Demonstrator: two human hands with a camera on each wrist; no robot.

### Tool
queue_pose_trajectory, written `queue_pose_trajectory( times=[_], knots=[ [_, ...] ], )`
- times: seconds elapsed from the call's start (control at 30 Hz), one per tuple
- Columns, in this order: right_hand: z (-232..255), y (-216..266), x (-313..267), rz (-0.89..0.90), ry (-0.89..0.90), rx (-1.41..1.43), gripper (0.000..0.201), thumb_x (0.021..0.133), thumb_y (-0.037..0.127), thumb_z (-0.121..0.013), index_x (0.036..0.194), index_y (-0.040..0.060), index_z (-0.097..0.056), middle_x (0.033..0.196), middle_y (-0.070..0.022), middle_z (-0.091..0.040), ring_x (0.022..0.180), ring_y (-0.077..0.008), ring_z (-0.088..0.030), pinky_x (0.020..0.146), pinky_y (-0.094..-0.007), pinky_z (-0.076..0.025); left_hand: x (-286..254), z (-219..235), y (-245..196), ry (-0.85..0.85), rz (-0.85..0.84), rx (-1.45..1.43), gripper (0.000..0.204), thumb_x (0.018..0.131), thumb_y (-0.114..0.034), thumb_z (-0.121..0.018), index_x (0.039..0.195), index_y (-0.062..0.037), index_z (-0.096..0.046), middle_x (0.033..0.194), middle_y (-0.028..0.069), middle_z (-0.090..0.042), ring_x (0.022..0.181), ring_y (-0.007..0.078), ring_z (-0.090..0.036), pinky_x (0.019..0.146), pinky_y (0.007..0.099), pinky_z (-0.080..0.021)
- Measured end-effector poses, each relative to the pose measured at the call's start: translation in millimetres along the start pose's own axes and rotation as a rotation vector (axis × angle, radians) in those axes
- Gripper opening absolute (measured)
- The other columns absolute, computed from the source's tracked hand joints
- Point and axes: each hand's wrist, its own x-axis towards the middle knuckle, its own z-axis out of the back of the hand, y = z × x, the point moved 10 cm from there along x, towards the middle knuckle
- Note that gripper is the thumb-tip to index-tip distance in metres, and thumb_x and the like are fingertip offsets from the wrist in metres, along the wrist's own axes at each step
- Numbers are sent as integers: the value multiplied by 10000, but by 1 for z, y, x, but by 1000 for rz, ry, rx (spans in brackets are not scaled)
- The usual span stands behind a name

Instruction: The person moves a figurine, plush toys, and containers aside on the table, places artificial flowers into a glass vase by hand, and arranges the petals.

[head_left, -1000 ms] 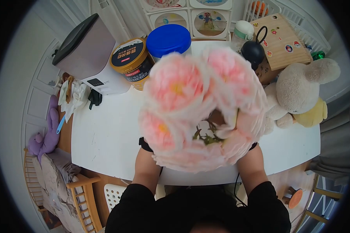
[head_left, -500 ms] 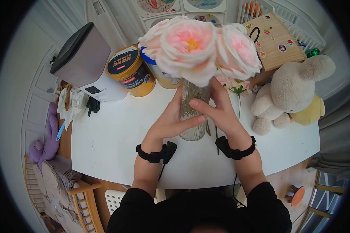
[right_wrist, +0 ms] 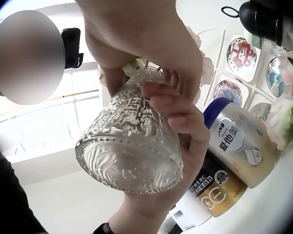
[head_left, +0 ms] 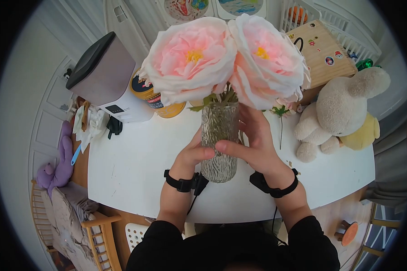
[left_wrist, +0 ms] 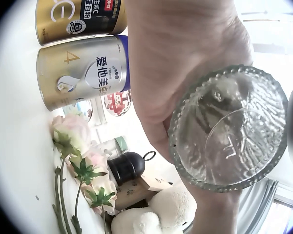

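Observation:
In the head view both hands hold a textured clear glass vase (head_left: 219, 140) raised over the white table. Large pale pink artificial-looking flowers (head_left: 192, 56) spread out from its mouth, with green stems inside the glass. My left hand (head_left: 193, 151) grips the left side, its thumb across the front. From the right, my right hand (head_left: 257, 140) wraps the vase, thumb also in front and fingers behind. The vase's round base (left_wrist: 229, 129) faces the left wrist camera. Fingers curled around the glass (right_wrist: 129, 156) show in the right wrist view.
Several loose pink flowers (left_wrist: 83, 170) lie on the table (head_left: 126, 167) beyond the vase. Gold-and-black tub (head_left: 167, 109), a blue-lidded can (left_wrist: 83, 73) and a grey-and-white appliance (head_left: 106, 67) stand at the back left. A plush bunny (head_left: 341, 106) and wooden box (head_left: 321, 52) are at right.
The flowers were tipped toward the head camera, hiding the hands. The vase has since swung upright and come nearer my body, with the blooms now facing up and forward. Both hands keep hold.

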Motion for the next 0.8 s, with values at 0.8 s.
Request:
queue_pose_trajectory(
  times=[0.8],
  knots=[
    [12, -25, 32, 219, 106, -443, 581, 814, 110, -762, 1325, 30, -497, 1291, -102, -562, 1208, -206, -531, 1046, -341, -413, -14, 44, 16, -128, -237, 750, 595, 824, -196, -742, 1342, -27, -503, 1338, 99, -549, 1205, 200, -535, 1000, 353, -427]
  ],
)
